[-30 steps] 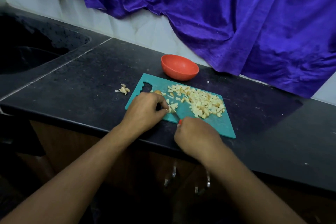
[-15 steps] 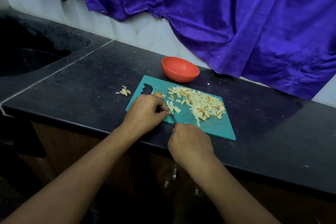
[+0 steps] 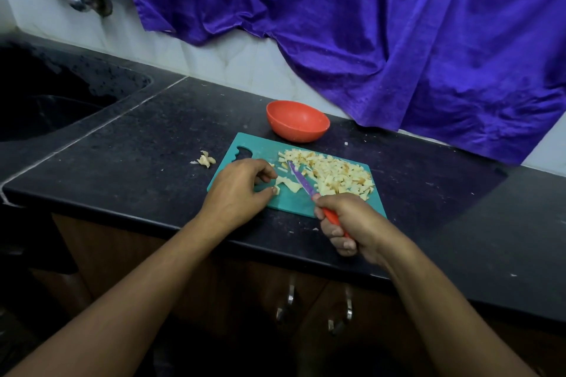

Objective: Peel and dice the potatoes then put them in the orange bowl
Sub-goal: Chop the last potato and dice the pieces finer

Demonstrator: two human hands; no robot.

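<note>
Nearest, the right hand (image 3: 352,220) grips the red handle of a purple-bladed knife (image 3: 301,182) angled over the teal chopping board (image 3: 245,144), the left hand (image 3: 237,190) curls against potato slices (image 3: 288,185), pinching or not I cannot tell, beside the diced potato pile (image 3: 337,173), and the orange bowl (image 3: 297,122) stands just beyond.

The right hand (image 3: 352,223) grips the knife (image 3: 301,182) over the cutting board (image 3: 245,144) beside diced potato (image 3: 337,173).

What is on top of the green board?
A pile of potato cubes, a few bigger potato pieces and the knife blade. The left hand rests there too, so the board under it is hidden.
</note>
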